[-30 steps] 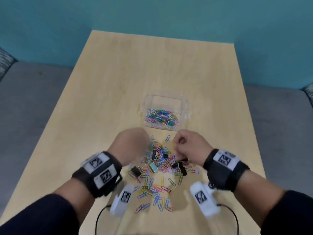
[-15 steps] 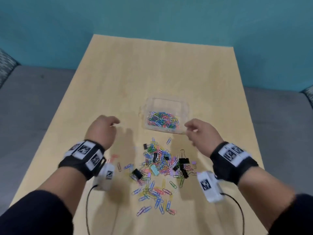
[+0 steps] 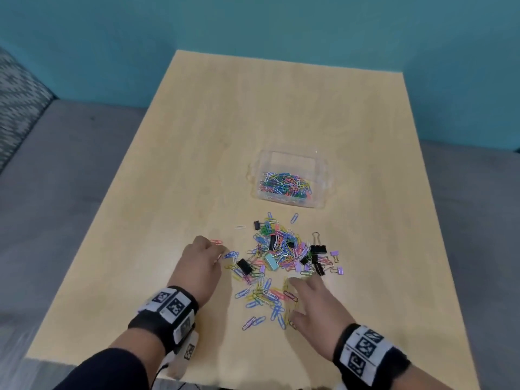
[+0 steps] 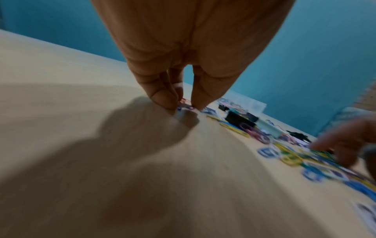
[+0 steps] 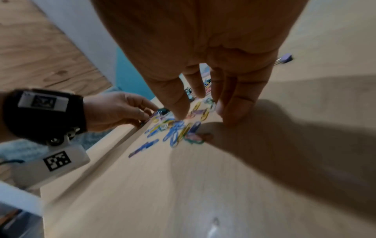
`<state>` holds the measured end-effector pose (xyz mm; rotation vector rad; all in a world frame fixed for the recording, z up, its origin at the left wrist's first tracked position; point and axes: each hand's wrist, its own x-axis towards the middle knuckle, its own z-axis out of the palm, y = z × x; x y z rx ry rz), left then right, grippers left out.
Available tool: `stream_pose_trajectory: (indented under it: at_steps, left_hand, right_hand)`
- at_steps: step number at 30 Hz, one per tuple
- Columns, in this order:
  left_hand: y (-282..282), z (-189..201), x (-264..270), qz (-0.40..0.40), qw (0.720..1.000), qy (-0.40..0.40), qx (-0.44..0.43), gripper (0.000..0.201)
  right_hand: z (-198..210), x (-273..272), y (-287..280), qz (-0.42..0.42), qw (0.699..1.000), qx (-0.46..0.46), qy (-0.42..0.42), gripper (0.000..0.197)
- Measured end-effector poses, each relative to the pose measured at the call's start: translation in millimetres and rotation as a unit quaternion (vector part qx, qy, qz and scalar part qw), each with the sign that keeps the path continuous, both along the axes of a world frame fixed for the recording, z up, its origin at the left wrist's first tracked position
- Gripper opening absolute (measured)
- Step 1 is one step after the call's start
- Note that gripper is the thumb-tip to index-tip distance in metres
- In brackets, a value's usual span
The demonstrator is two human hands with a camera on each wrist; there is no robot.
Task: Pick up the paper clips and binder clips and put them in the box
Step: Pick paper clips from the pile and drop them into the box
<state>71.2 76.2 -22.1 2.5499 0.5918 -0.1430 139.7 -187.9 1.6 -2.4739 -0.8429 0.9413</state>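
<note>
A loose pile of coloured paper clips [image 3: 277,250] mixed with binder clips lies on the wooden table [image 3: 197,164]; black binder clips [image 3: 318,249] sit on its right side. Behind it stands the clear plastic box [image 3: 323,178], with paper clips heaped inside. My left hand [image 3: 216,256] is at the pile's left edge, fingertips down on the table, pinching a pink paper clip [image 4: 184,101]. Over the near part of the pile my right hand [image 3: 298,299] is spread, its fingertips [image 5: 180,115] touching paper clips [image 5: 177,128] and holding nothing.
Single paper clips lie apart from the pile, one white [image 3: 240,227] and one red [image 3: 216,242], to the left. Purple binder clips [image 3: 340,270] sit at the right fringe. The table's near edge [image 3: 112,367] is close below my wrists. A teal wall stands behind the table.
Both hands came back from beside the box to the pile. The left hand moved in to the pile's left edge and pinched a clip; the right hand dropped onto the near clips.
</note>
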Motion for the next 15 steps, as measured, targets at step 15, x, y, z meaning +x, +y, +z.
stream_pose_trajectory:
  at_steps: [15]
  left_hand:
    - [-56,1,-76,-0.013,0.997,0.011,-0.075,0.066]
  right_hand:
    - [-4,-5,-37,-0.011,0.999,-0.027,-0.019,0.070]
